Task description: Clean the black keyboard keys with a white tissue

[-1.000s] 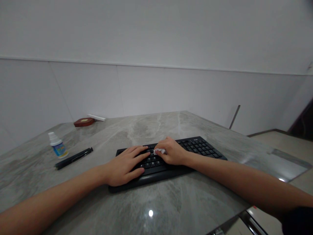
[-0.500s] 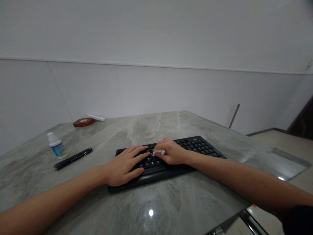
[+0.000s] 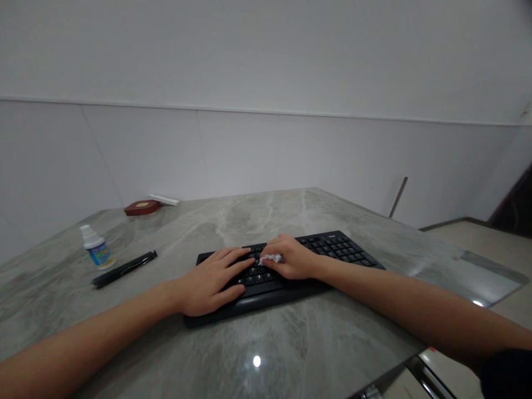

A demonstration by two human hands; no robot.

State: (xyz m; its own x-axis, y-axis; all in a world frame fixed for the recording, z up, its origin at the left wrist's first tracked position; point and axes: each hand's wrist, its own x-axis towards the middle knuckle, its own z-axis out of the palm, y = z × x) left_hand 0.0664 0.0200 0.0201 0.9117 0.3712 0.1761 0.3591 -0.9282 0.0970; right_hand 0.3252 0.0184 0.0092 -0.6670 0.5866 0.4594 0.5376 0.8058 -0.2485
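Note:
A black keyboard [image 3: 266, 299] lies at a slant on the grey marbled table. My left hand [image 3: 211, 282] rests flat over its left part, fingers spread and nothing held. Closed around a crumpled white tissue [image 3: 271, 259], my right hand [image 3: 291, 257] is on the middle of the keyboard, just right of the left fingertips. The tissue touches the keys. Both hands cover many keys; the right part of the keyboard shows.
On the left of the table [image 3: 266, 210] stand a small white-capped bottle [image 3: 98, 252] and, beside it, a long black object [image 3: 124, 269]. A dark red box [image 3: 142, 208] and a white flat piece [image 3: 164, 200] lie near the wall.

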